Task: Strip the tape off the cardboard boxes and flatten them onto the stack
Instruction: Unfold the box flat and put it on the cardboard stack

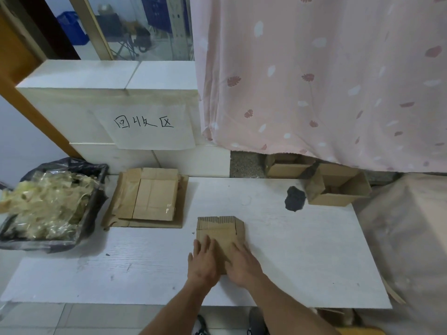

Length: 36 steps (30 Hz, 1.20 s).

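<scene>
Both hands' fingers (205, 247) lie flat, spread, on flattened box (221, 232).

Bare counter (302, 250) lies open to the right of the flattened cardboard (221, 232) and between it and the stack (150, 197) at back left. The tape-filled bin (48, 201) blocks the left edge; an open box (338, 187) and a dark lump (294, 199) crowd the back right corner.

Box (289, 165) half behind curtain (326, 81)
</scene>
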Motion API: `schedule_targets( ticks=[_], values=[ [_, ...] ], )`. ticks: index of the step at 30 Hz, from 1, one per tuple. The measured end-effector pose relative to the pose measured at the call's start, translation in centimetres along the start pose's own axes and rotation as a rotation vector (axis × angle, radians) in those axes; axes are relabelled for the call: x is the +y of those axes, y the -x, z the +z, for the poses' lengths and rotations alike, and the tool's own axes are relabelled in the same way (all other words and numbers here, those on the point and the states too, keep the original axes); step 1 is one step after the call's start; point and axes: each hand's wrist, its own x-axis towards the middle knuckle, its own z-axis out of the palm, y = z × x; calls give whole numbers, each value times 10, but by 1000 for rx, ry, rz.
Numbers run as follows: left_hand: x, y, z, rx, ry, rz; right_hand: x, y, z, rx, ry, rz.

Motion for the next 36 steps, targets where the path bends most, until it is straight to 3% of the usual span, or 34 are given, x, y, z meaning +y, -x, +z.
schedule_targets(
  ticks=[8, 20, 25, 36],
  values=[
    [-9, -19, 20, -167, 87, -200, -5, -13, 26, -131, 68, 75],
    [-30, -37, 54, -70, 112, -244, -11, -24, 29, -100, 49, 198],
    [-21, -30, 57, 48, 119, -280, -7, -18, 33, -48, 56, 172],
    [-15, -9, 48, 147, 176, -339, 5, -4, 12, 37, 15, 220]
  ],
)
